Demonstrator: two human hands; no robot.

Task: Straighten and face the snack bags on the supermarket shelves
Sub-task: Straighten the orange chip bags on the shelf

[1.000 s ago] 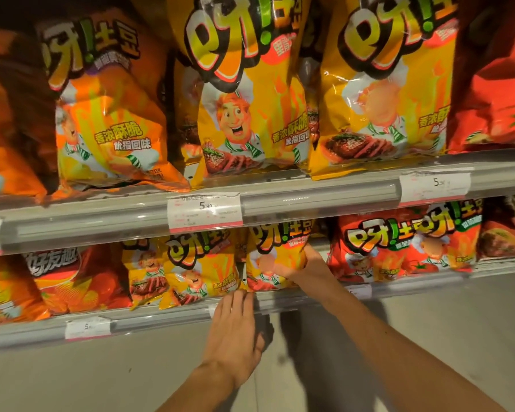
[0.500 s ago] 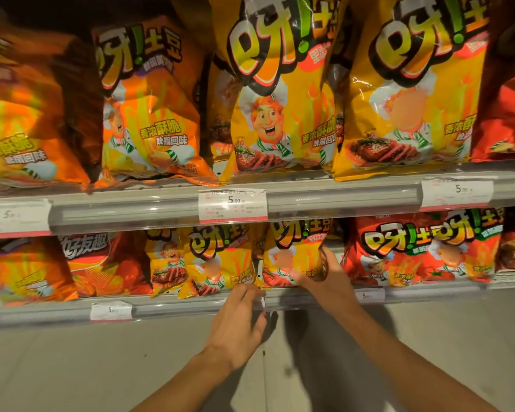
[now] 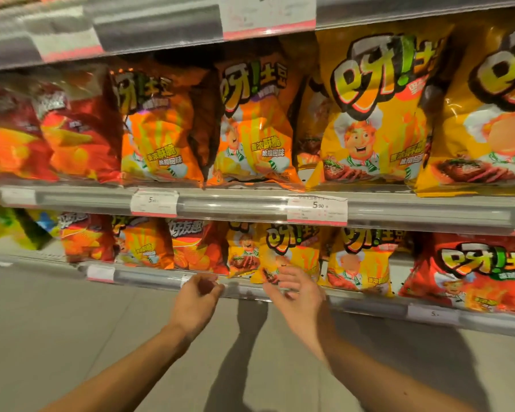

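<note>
Head view: right hand (image 3: 298, 292) open, fingers spread at bottom edge of tilted yellow bag (image 3: 289, 254) on lower shelf (image 3: 149, 278); bag stands upright, just ahead. Left hand (image 3: 197, 301) loosely curled, empty, beside.

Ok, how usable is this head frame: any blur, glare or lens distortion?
Head view: motion blur smears the left side, worst on the red bags and the top shelf rail; the left hand and right hand are soft too. Glare streaks the glossy yellow bag. Wide-angle bend curves the middle shelf rail. Arm shadows fall on the floor.
</note>
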